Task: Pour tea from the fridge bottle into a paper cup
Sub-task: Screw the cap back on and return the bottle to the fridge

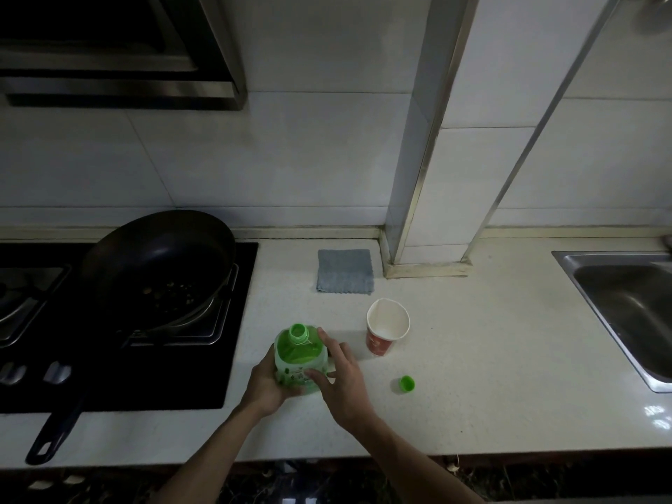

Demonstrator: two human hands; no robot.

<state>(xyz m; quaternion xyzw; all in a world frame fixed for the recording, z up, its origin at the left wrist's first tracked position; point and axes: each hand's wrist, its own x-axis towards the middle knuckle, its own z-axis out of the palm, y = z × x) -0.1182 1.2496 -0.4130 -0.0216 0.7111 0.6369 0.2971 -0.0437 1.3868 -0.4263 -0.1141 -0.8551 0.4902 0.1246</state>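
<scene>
1. Head view: uncapped tea bottle (pixel 298 358) upright on the counter (pixel 472 412), long axis vertical, mouth up.
2. Clasped low on its near-left side by the left hand (pixel 267 385), fingers curled round it; touched on the right by the spread, fairly straight fingers of the right hand (pixel 343 376), not clamped.
3. Just right and slightly farther: paper cup (pixel 387 327), standing open, nearer the right hand; rightward tilt likely needed.
4. Green cap (pixel 407 383) lying near-right, apart.

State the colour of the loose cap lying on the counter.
Green, like the bottle; the cap shows best in the head view.
</scene>
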